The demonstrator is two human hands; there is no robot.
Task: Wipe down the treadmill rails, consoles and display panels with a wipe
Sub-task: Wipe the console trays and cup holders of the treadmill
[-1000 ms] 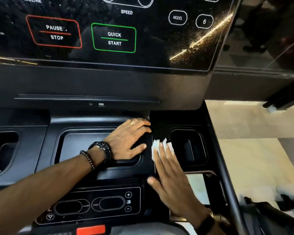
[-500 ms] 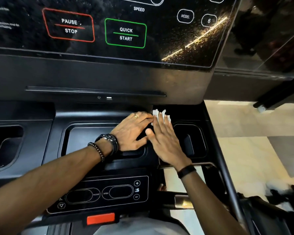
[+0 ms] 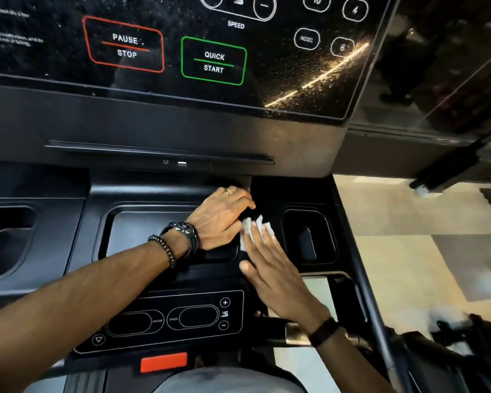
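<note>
A white wipe [image 3: 248, 226] lies on the black treadmill console [image 3: 270, 199], on the strip between the centre tray [image 3: 148, 228] and the right cup holder [image 3: 309, 236]. My right hand [image 3: 272, 270] presses it flat with straight fingers; most of the wipe is hidden under them. My left hand [image 3: 221, 217], with a watch and bead bracelet at the wrist, rests on the tray's right rim just left of the wipe, fingers bent over the edge. The glossy display panel [image 3: 309, 86] stands above, speckled with droplets.
A small control panel [image 3: 165, 319] with plus and minus keys sits below the tray, a red safety tab [image 3: 163, 361] under it. Another cup holder [image 3: 6, 242] is at the left. A black side rail [image 3: 372, 293] runs down the right; tiled floor [image 3: 408, 251] lies beyond.
My right hand slid the wipe forward toward the display base, then pulled it back toward me along the strip. My left hand stayed on the tray rim.
</note>
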